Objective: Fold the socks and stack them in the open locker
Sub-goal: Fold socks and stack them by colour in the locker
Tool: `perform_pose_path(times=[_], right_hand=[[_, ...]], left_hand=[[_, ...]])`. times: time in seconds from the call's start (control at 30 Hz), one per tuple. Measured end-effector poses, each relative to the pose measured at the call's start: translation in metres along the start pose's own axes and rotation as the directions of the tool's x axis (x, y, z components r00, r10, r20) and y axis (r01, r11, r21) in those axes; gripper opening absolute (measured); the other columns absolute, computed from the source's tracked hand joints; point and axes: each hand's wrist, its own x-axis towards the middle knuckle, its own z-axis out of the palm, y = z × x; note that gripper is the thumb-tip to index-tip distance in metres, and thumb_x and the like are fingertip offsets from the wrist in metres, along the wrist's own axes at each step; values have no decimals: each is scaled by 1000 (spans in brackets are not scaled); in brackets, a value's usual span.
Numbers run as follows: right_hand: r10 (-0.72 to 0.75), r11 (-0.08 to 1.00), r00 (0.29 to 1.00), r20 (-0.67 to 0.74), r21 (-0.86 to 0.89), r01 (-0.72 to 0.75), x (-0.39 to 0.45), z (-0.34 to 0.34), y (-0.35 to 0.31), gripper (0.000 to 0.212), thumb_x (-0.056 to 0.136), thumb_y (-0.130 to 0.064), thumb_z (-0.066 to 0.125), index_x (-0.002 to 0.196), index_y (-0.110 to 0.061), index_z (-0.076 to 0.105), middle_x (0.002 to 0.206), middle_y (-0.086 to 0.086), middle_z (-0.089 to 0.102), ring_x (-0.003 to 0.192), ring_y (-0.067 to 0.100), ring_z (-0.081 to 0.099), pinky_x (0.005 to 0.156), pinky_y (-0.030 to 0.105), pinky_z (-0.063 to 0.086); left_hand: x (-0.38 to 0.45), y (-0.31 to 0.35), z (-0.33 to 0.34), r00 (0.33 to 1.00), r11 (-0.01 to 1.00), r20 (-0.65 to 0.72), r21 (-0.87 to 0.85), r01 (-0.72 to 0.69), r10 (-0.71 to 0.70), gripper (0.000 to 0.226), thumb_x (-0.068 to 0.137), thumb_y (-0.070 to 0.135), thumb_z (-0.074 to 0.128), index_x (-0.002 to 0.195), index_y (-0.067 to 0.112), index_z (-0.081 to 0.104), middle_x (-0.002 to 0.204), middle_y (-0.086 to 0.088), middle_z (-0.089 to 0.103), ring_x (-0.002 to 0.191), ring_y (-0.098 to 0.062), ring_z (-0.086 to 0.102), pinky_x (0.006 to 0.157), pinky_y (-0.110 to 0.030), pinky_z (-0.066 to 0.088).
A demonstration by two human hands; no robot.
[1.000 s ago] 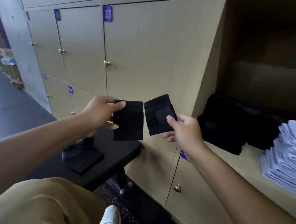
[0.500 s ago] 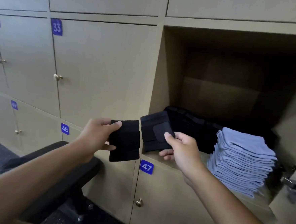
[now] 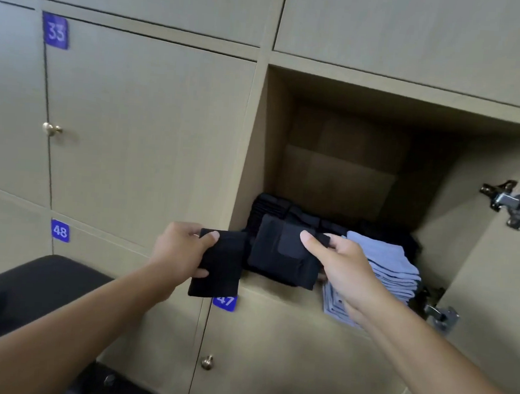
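Since before: both hands pushed up to the locker mouth.
Left hand (image 3: 178, 252): pinched a folded black sock (image 3: 217, 264), just outside.
Right hand (image 3: 343, 270): nearer, gripped second black sock (image 3: 282, 253) over black stack (image 3: 282, 210).
Open locker (image 3: 323, 290): straight ahead, grey stack (image 3: 389, 267) right.

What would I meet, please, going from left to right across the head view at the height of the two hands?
Label 48 → left hand → its black sock → second black sock → right hand → blue sock stack → lower hinge.
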Motion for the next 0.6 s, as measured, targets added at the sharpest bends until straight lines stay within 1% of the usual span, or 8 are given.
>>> perform_pose_path(times=[0.03,0.1,0.13,0.2,0.3,0.43,0.53,0.6], right_hand=[[2,1000,1000,21,-3,-2,-1,0,-3,36,95,-39,68,102,-4,73,106,14,76,102,30,70,98,43,52],[7,999,997,73,-33,-4,-2,3,-6,31,95,-37,68,101,-7,74,102,10,76,104,27,70,91,35,54],[-2,998,995,101,-63,9,-1,6,-5,32,95,-38,68,100,-6,74,101,12,76,104,29,69,87,35,53],[-19,994,991,135,-108,33,3,11,-1,33,94,-39,69,97,-6,74,100,14,75,103,34,69,85,41,52],[-18,992,986,164,-122,39,13,19,1,29,94,-37,70,96,-9,75,99,12,76,102,33,70,84,41,54],[-22,990,979,201,-131,49,28,28,-1,23,91,-31,75,97,-8,76,96,10,77,94,23,74,77,30,53],[-35,993,986,162,-103,52,39,33,-3,25,86,-25,80,97,-3,74,93,13,77,88,25,75,75,32,56],[-30,995,989,144,-91,43,47,35,-5,27,85,-23,81,98,-1,74,93,13,77,91,29,75,79,38,59]], left_hand=[[1,2,1,1000,999,15,-43,16,-15,20,100,20,65,92,2,71,90,-17,65,84,-27,65,62,-33,63],[-1,6,2,997,990,62,-136,44,-36,17,99,17,66,90,4,72,90,-14,68,86,-26,66,60,-29,63],[-2,8,3,996,983,84,-174,52,-38,16,99,17,66,89,5,72,88,-12,69,86,-26,67,60,-27,63],[-4,10,6,991,974,126,-218,65,-38,16,99,19,65,97,5,74,92,-12,72,86,-25,69,63,-27,64],[-4,7,15,979,969,200,-229,90,-44,19,100,21,65,104,5,76,104,-17,76,89,-24,71,66,-26,63],[2,3,26,956,972,289,-206,111,-47,22,103,24,60,108,9,75,109,-18,76,91,-25,72,62,-22,59],[7,3,33,945,967,326,-227,113,-34,22,99,25,66,110,9,74,105,-13,78,93,-23,75,63,-22,59],[14,2,38,954,964,298,-244,107,-31,23,93,21,73,112,8,72,101,-10,79,93,-24,76,66,-26,61]])
